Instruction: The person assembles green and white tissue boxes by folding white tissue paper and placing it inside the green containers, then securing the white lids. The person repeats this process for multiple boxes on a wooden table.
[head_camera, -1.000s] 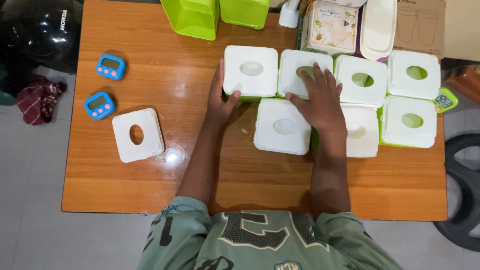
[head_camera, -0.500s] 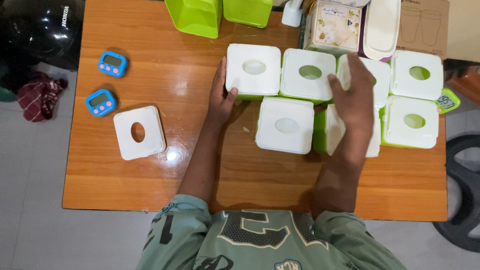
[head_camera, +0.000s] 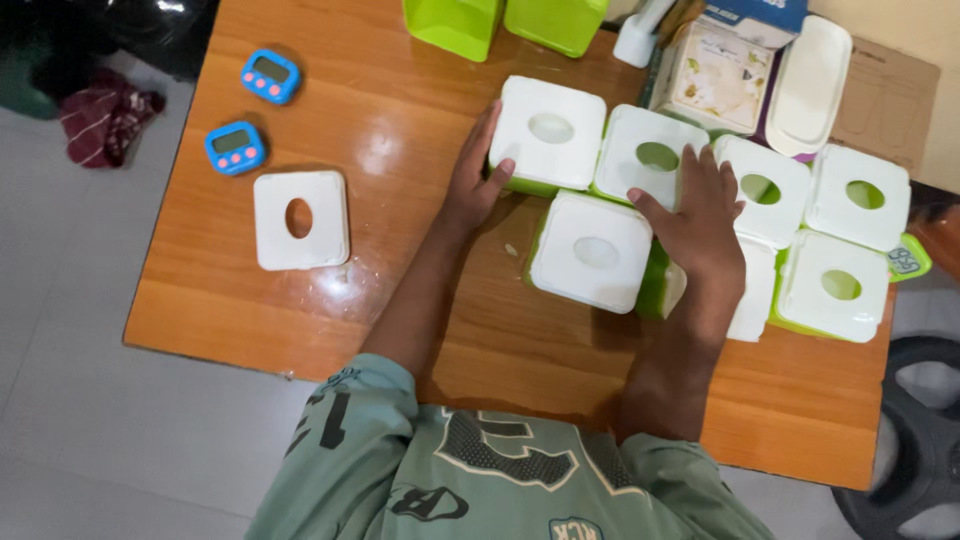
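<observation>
Several green square boxes with white lids, each lid with an oval hole, stand in two rows on the wooden table (head_camera: 420, 330). My left hand (head_camera: 475, 182) holds the left side of the far-left box (head_camera: 550, 135), thumb on the lid's edge. My right hand (head_camera: 700, 228) lies flat, fingers spread, on the middle box of the near row (head_camera: 752, 300), hiding most of its lid. To its left is another lidded box (head_camera: 592, 250). Its fingertips reach the edges of two far-row boxes (head_camera: 650, 155) (head_camera: 768, 190).
A loose white lid (head_camera: 300, 218) lies at the table's left, with two blue timers (head_camera: 270, 75) (head_camera: 235, 147) beyond it. Open green containers (head_camera: 455, 22), a tissue box (head_camera: 715, 78) and a white tray (head_camera: 808, 85) line the far edge. A black ring (head_camera: 915, 440) lies on the floor to the right.
My right hand has come off the far row's second box, taken hold of the near row's middle box and settled flat on it. My left hand has stayed on the far-left box.
</observation>
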